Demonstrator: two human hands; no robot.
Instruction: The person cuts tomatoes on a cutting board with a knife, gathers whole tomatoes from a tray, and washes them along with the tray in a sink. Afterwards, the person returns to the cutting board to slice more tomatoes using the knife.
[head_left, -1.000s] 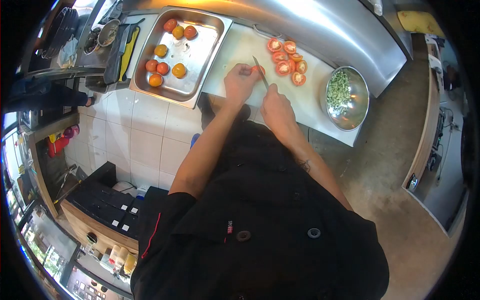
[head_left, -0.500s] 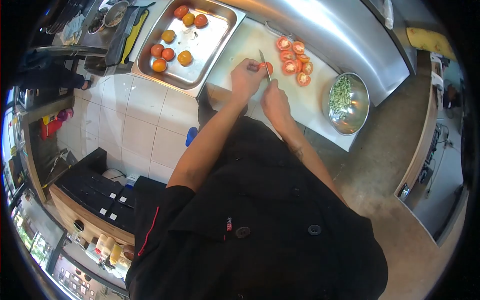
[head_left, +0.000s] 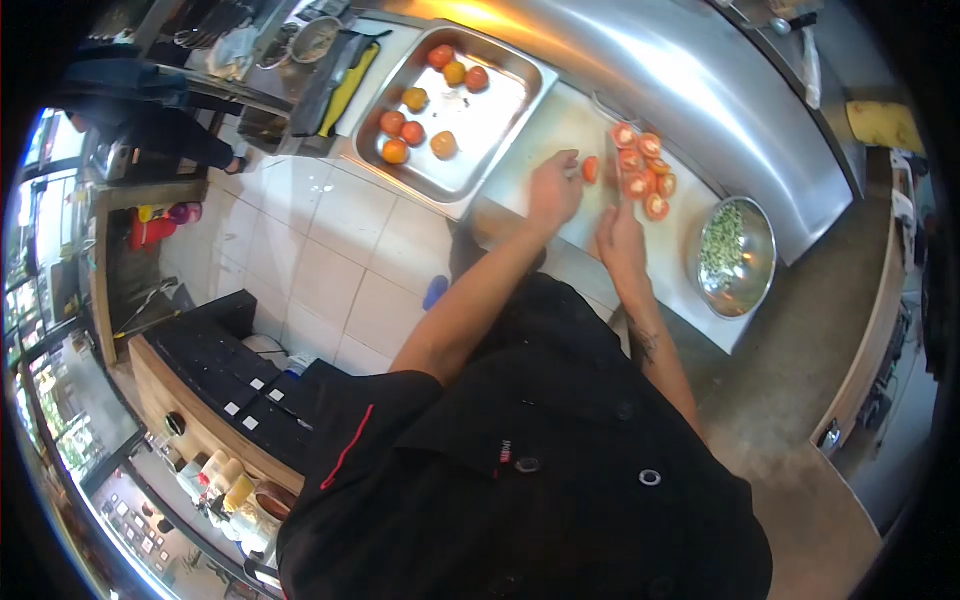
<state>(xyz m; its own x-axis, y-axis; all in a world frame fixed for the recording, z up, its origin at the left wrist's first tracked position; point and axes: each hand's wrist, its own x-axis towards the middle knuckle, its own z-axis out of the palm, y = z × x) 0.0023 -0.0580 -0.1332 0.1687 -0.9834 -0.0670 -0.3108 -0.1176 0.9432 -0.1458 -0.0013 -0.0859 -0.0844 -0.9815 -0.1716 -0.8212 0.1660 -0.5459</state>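
Steel, wide and shallow, the tray (head_left: pixel 508 112) holds eight whole tomatoes (head_left: pixel 443 145), some red and some orange, loosely scattered with most toward its left side. At the other end of the white cutting board (head_left: pixel 538 128), a round metal bowl (head_left: pixel 758 240) has chopped green pieces (head_left: pixel 722 238) heaped against its left side, with shiny bare metal showing to their right.

Both forearms reach forward from the person's body over the near edge of the board. The left hand (head_left: pixel 557 190) is loosely half open, fingers bent toward the right, with nothing seen in its grasp. A red tomato piece (head_left: pixel 590 169) lies on the board just beside its fingertips; whether they touch is unclear. The right hand (head_left: pixel 621 240) is closed around the handle of a knife (head_left: pixel 617 168).

The knife's blade, blurred, points away from the person, its long axis leaning slightly left toward the tip, and lies along the left edge of a cluster of cut tomatoes (head_left: pixel 655 207), several showing their cut faces. The red tomato piece is longer than wide, its long axis roughly parallel to the blade.
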